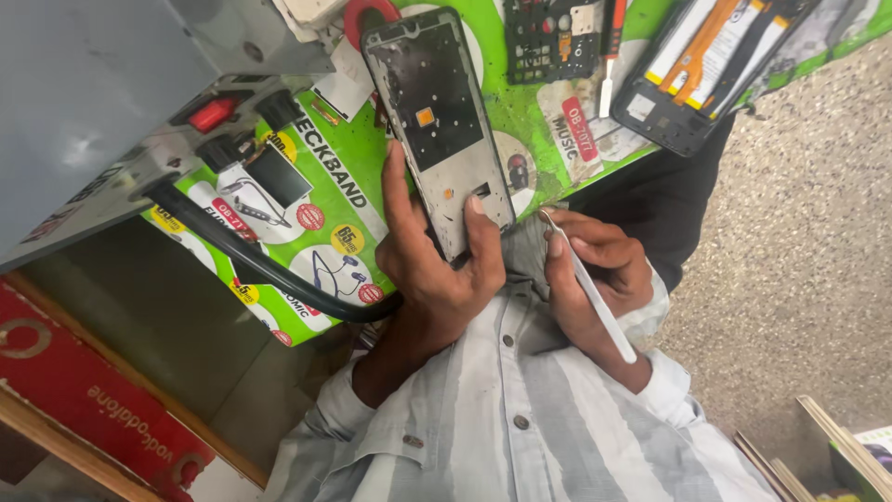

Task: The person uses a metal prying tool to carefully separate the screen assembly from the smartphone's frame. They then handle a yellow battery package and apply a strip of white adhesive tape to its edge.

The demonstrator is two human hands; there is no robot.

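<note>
striped shirt [520, 409] nearest the lens, 2 hands raised just beyond it.
left hand [437, 270] has its fingers [480, 228] closed round the lower end of a bare phone frame [437, 121], tilting it up clear of the green-covered bench [334, 223] so its inside faces the eye; right hand [595, 270] pinches white tweezers [595, 297] pen-fashion, tip just beside the frame's bottom corner. an opened phone [706, 65] lies near the bench's far edge.

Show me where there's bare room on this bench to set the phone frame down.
Free: the green mat between the grey box's black cable and the phone frame in the left hand. Crowded: the far edge, with the circuit board and opened phone. The right hand holds a white tool.
</note>
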